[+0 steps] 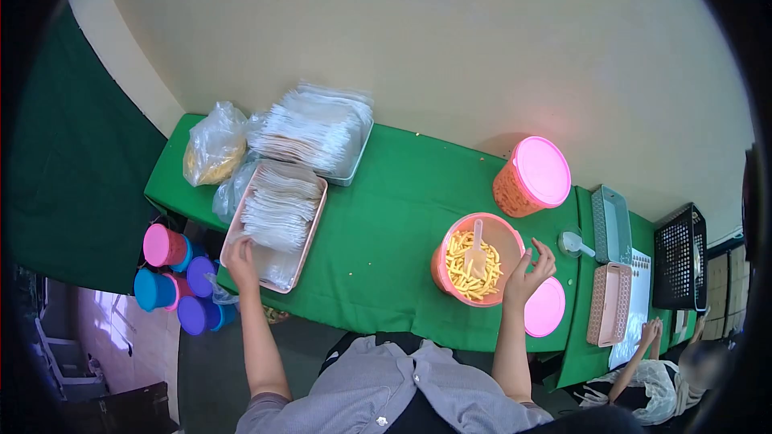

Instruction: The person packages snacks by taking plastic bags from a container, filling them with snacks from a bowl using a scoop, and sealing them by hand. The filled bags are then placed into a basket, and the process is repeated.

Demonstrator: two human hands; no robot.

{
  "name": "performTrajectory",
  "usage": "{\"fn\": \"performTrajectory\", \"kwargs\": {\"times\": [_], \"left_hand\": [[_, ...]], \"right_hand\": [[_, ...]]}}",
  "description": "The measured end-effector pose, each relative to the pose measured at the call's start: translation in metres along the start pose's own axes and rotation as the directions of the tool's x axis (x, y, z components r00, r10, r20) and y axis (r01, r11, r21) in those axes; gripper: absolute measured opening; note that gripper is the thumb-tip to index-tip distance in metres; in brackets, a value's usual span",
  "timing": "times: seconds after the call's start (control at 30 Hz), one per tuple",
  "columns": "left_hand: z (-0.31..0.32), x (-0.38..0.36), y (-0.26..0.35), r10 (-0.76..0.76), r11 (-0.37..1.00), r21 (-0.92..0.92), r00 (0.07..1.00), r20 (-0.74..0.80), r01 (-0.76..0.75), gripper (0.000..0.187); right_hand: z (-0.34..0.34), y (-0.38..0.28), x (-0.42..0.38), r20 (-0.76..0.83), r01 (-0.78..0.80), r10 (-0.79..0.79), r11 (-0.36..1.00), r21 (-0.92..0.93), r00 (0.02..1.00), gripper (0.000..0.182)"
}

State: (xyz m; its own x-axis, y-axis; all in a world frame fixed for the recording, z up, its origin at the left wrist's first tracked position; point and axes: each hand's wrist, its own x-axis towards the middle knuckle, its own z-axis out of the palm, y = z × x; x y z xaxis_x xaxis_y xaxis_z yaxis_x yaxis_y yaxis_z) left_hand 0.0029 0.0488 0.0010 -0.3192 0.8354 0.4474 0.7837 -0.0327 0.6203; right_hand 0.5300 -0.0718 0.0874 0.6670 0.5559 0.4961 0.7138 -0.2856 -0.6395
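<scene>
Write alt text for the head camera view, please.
Seen from above, a person's left hand touches a pink tray of stacked clear bags, while the right hand rests on the rim of an open pink tub of yellow snack sticks with a scoop, on a green table.

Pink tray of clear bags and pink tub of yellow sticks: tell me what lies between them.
Head view: only bare green tablecloth between pink tray and pink tub.

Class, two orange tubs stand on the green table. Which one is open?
The orange tub by the right hand: lidless, with snacks and a scoop showing. The other wears its pink lid.
</scene>
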Motion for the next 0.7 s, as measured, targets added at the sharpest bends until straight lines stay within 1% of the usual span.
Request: {"fn": "performTrajectory", "kwargs": {"times": [0.03, 0.1, 0.13, 0.17, 0.23, 0.27, 0.3, 0.33, 0.37, 0.4, 0.43, 0.47, 0.5, 0.53, 0.57, 0.6, 0.63, 0.7], "left_hand": [[-0.006, 0.007, 0.004, 0.001, 1.000, 0.001, 1.000, 0.006, -0.001, 0.013], [-0.015, 0.024, 0.009, -0.152, 0.962, -0.241, 0.984, -0.093, 0.126, 0.012], [-0.015, 0.032, 0.000, -0.210, 0.926, -0.344, 0.969, -0.129, 0.155, 0.017], [-0.015, 0.039, -0.005, -0.209, 0.927, -0.341, 0.969, -0.133, 0.154, 0.017], [-0.012, 0.049, -0.024, -0.272, 0.818, -0.530, 0.962, -0.015, 0.223, 0.021], [-0.002, 0.052, -0.042, -0.289, 0.803, -0.535, 0.957, 0.034, 0.262, 0.023], [0.008, 0.051, -0.057, -0.289, 0.804, -0.535, 0.957, 0.030, 0.259, 0.023], [0.016, 0.049, -0.065, -0.337, 0.801, -0.465, 0.926, 0.172, 0.377, 0.026], [0.022, 0.047, -0.073, -0.383, 0.791, -0.377, 0.871, 0.308, 0.482, 0.029], [0.029, 0.039, -0.068, -0.426, 0.770, -0.359, 0.844, 0.326, 0.527, 0.030], [0.031, 0.034, -0.065, -0.420, 0.771, -0.361, 0.845, 0.331, 0.524, 0.030], [0.031, 0.028, -0.063, -0.405, 0.877, -0.162, 0.877, 0.259, 0.452, 0.029], [0.033, 0.023, -0.059, -0.369, 0.929, 0.050, 0.910, 0.190, 0.367, 0.028], [0.033, 0.017, -0.049, -0.292, 0.956, 0.064, 0.952, 0.087, 0.287, 0.026], [0.031, 0.016, -0.041, -0.288, 0.957, 0.058, 0.954, 0.090, 0.283, 0.026], [0.029, 0.014, -0.036, -0.213, 0.977, 0.028, 0.977, 0.004, 0.213, 0.027], [0.024, 0.013, -0.025, -0.139, 0.990, 0.006, 0.987, -0.085, 0.140, 0.028], [0.016, 0.016, 0.005, -0.118, 0.993, -0.012, 0.987, -0.106, 0.117, 0.030]], "right_hand": [[0.000, 0.000, 0.000, 0.001, -0.005, 0.005, 1.000, -0.004, 1.000, 0.023], [0.001, -0.002, 0.001, 0.022, -0.007, 0.008, 1.000, -0.022, 1.000, 0.023], [0.002, -0.002, 0.002, 0.022, -0.008, 0.009, 1.000, -0.019, 1.000, 0.023], [0.004, -0.002, 0.002, 0.026, 0.001, 0.000, 1.000, -0.024, 1.000, 0.022], [0.006, -0.006, 0.001, 0.034, 0.014, -0.013, 1.000, -0.025, 0.999, 0.022], [0.005, -0.010, 0.001, 0.050, -0.003, 0.003, 1.000, 0.000, 0.999, 0.022], [0.005, -0.014, 0.001, 0.065, -0.020, 0.018, 1.000, 0.023, 0.998, 0.022], [0.005, -0.018, 0.001, 0.062, -0.020, 0.018, 0.999, 0.025, 0.998, 0.022], [0.005, -0.020, 0.000, 0.072, -0.033, 0.028, 0.997, 0.065, 0.997, 0.022], [0.004, -0.021, 0.000, 0.081, -0.047, 0.039, 0.994, 0.103, 0.996, 0.022], [0.002, -0.019, 0.000, 0.075, -0.050, 0.043, 0.994, 0.101, 0.996, 0.022], [0.001, -0.017, 0.000, 0.078, -0.040, 0.033, 0.995, 0.088, 0.996, 0.022], [0.001, -0.014, 0.001, 0.080, -0.028, 0.022, 0.997, 0.077, 0.997, 0.022], [0.000, -0.012, 0.002, 0.071, -0.028, 0.023, 0.997, 0.076, 0.997, 0.022], [-0.003, -0.008, 0.002, 0.043, -0.011, 0.011, 1.000, 0.007, 0.999, 0.022], [-0.005, -0.006, 0.002, 0.019, 0.003, -0.002, 0.998, -0.063, 1.000, 0.022], [-0.009, -0.008, 0.001, 0.017, 0.001, 0.000, 0.998, -0.065, 1.000, 0.022], [-0.012, -0.016, 0.000, -0.044, -0.059, 0.059, 0.998, 0.009, 0.997, 0.021]]}}
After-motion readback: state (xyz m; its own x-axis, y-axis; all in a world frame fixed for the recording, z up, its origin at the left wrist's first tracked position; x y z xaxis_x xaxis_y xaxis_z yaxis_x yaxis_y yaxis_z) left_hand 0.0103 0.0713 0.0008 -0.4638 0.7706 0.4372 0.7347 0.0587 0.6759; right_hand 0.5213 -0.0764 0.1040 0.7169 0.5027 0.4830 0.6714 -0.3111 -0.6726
